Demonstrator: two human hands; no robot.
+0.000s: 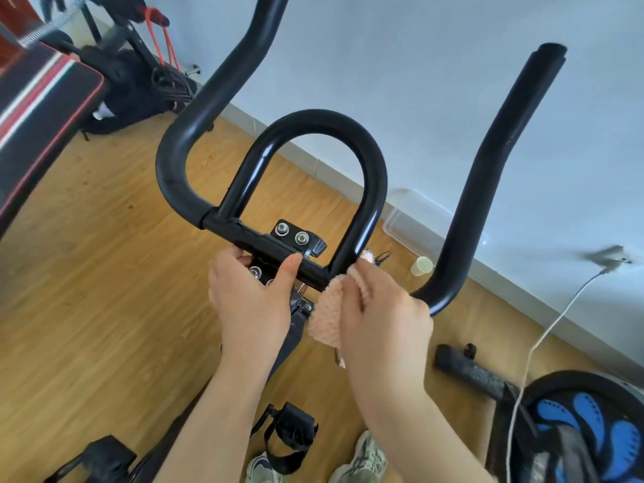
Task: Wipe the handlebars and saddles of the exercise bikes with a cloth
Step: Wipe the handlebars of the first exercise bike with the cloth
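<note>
A black exercise-bike handlebar [195, 109] fills the middle of the view, with two long outer grips and a glossy inner loop [369, 158] on a crossbar. My left hand [251, 298] grips the crossbar by the bolted clamp, thumb over the top. My right hand [386, 318] presses a fuzzy peach cloth [326, 322] against the crossbar at the base of the loop's right leg. The cloth bunches out to the left of that hand. No saddle is in view.
A padded bench with red and white stripes [38, 99] stands at the left. Black gear with red bands [139, 71] sits by the wall. A clear box [407, 221], small cup [421, 266], white cable [543, 336] and blue-patterned disc [589, 427] lie right. Pedals [292, 434] and my shoes are below.
</note>
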